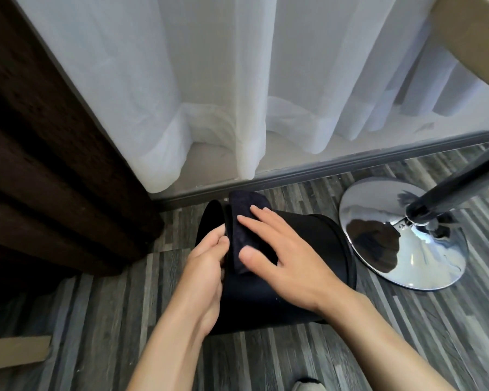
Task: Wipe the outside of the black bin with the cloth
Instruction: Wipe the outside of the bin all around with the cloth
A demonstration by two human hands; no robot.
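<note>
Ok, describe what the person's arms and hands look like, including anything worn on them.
Both arms are bare from the bottom edge of the view up to the fingers: no sleeves show. The left hand and right hand wear no gloves, and no rings, watch, bracelet or wristband are visible. The fingernails that show are short and unpainted. No marks, tape or bandages can be seen on either forearm.

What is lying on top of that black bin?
A dark cloth is draped over the black bin, pressed flat by the right hand. The left hand steadies the bin. The bin's surface beneath the cloth is hidden.
</note>
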